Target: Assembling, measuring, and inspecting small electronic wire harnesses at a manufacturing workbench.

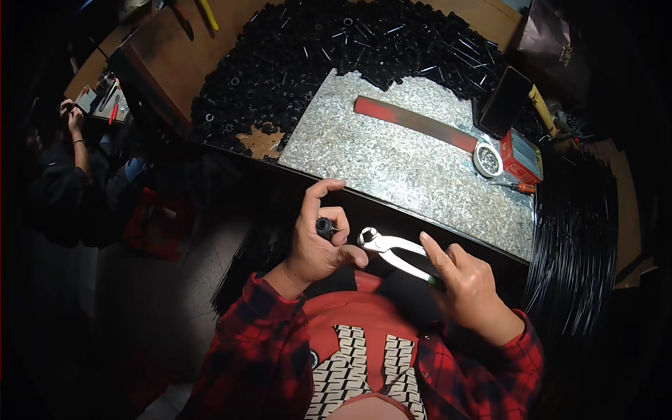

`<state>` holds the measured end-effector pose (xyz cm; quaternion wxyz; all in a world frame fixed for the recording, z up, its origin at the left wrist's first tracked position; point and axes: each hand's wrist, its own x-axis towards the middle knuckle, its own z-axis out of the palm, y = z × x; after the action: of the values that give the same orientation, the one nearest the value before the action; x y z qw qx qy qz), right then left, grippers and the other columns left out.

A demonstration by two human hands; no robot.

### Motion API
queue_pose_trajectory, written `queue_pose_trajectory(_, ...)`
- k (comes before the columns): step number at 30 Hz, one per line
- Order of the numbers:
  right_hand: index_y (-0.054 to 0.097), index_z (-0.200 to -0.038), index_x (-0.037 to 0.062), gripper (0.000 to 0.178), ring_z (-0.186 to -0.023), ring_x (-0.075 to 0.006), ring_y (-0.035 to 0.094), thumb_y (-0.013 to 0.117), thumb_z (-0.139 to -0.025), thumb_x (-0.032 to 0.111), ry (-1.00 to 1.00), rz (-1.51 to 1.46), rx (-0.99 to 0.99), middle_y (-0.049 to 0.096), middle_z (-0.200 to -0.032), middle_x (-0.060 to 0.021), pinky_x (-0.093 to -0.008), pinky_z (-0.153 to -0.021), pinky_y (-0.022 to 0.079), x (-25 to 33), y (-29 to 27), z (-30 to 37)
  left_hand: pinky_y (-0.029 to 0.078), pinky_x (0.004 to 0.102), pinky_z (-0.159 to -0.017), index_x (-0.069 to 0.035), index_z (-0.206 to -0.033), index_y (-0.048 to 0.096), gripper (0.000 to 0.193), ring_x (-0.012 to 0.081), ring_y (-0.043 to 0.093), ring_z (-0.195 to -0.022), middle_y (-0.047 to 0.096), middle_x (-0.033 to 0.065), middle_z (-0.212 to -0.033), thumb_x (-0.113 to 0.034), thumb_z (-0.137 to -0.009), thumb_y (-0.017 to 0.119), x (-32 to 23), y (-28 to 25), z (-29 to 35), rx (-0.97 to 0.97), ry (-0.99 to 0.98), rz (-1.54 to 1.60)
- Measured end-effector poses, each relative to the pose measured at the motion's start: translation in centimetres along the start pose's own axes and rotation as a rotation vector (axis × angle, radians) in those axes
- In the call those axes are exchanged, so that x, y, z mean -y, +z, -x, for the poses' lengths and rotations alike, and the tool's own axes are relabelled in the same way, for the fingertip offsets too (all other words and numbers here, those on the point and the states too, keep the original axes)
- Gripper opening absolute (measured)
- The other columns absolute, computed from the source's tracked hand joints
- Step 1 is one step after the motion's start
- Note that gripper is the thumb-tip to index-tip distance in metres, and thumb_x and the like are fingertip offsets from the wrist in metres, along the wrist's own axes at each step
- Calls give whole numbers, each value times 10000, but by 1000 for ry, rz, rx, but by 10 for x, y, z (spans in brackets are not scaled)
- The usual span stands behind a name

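In the middle of the frame, our left hand (311, 252) has its grip closed around a small black part (324, 227), its round end facing up between the curled fingers; our index finger stands clear of it. Just right of that, our right hand (467, 281) is wrapped around the handles of silvery pincers (393, 246). Their head points left toward the part, near it but apart; we cannot tell whether the pincers' tips meet.

We judge the step in hand to be lining up the pincers with the held part. The next move seems to call for a steady left hold, the thumb kept clear, and a slight turn of the right wrist so the head meets the part squarely.

Beyond our hands, the speckled bench (392, 168) carries a red strip (413, 124) and, toward the right, a white bowl (488, 159) beside a red box (521, 155). A heap of black pieces (269, 87) fills the top of the frame.
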<state>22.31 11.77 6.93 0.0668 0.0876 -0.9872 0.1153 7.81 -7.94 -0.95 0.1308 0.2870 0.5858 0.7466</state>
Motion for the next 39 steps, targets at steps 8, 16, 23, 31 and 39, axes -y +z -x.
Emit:
queue_pose_trajectory(8, 526, -1279, 64, 603, -484, -191, 443, 645, -692, -5, -59, 108, -127, 391, -650, -57, -330, -421, 368, 7, 15, -1, 311, 167, -497, -23, -1224, 356, 936, 19, 445, -538, 466, -36, -574, -366, -528, 881, -3, 10, -1, 82, 21, -99)
queue_pose_trajectory(16, 461, -1334, 81, 713, -632, -242, 485, 681, -661, -5, -29, 165, -151, 466, -763, -98, -356, -544, 397, 1, 19, 1, 306, 166, -503, -20, -1239, 332, 960, 24, 427, -537, 476, -27, -577, -392, -540, 875, -2, 20, 3, 74, 84, -210)
queue_pose_trajectory(23, 472, -1328, 81, 673, -621, -233, 480, 658, -686, 2, -41, 231, -165, 465, -751, -94, -351, -535, 393, -3, 16, 5, 328, 173, -498, -19, -1234, 324, 885, 34, 459, -538, 498, -9, -581, -274, -596, 880, -3, 26, 3, 81, 85, -210)
queue_pose_trajectory(31, 495, -1306, 54, 657, -577, -220, 474, 609, -665, -29, 11, 125, -17, 406, -680, -78, -339, -501, 387, 0, 5, 6, 367, 178, -506, -14, -1232, 321, 866, 50, 513, -557, 550, 17, -615, -276, -617, 870, -1, 29, 3, 86, 128, -279)
queue_pose_trajectory(39, 484, -1310, 40, 650, -590, -223, 456, 625, -678, -15, 1, 147, -72, 409, -710, -82, -335, -519, 388, -2, 9, 3, 401, 193, -493, -15, -1221, 347, 814, 66, 553, -548, 565, 29, -584, -269, -644, 862, 7, 23, -2, 89, 97, -244)
